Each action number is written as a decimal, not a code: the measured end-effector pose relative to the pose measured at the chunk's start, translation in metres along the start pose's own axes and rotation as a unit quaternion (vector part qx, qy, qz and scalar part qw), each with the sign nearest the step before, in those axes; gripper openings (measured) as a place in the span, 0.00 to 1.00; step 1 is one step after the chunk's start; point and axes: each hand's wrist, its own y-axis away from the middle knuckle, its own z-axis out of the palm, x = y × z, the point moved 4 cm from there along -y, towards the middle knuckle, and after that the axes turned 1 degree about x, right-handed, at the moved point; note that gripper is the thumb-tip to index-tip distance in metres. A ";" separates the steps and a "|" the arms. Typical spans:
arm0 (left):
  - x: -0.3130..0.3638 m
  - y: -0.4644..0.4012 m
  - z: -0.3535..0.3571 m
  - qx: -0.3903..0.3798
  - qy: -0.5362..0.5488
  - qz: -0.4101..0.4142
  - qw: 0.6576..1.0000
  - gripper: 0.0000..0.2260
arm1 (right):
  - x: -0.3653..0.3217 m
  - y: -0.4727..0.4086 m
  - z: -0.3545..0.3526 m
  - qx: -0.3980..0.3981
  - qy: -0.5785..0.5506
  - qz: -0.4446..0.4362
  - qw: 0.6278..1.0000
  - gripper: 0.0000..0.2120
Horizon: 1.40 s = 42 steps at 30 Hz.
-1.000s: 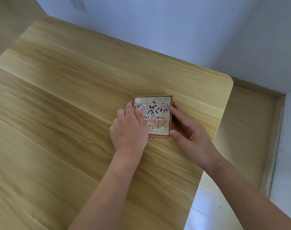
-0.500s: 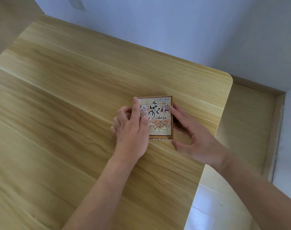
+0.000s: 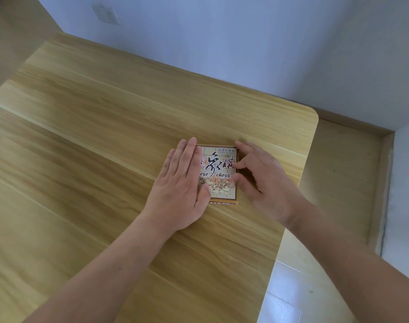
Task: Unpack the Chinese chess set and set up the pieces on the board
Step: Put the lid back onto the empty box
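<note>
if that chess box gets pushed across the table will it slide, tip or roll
The box lies flat and low on the smooth table, so it would probably slide, not tip or roll. Its printed lid looks glossy, so perhaps slippery under the flat left hand. It looks stiff, not floppy.

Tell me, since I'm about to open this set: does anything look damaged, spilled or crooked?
Nothing stands out. The chess box lies flat and closed on the wooden table, no pieces out. The left hand rests flat on its lid; the right hand touches its right edge.
</note>
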 end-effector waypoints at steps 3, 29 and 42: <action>0.006 -0.005 0.003 0.000 0.000 0.042 0.999 0.30 | 0.002 -0.001 0.005 0.002 0.043 -0.008 0.999 0.17; 0.034 -0.118 0.007 0.079 0.229 -0.127 0.962 0.20 | 0.031 -0.001 -0.042 0.056 0.180 0.172 0.967 0.25; 0.064 -0.187 0.022 0.039 0.289 -0.039 0.956 0.19 | 0.058 0.003 -0.064 0.030 0.166 0.250 0.953 0.31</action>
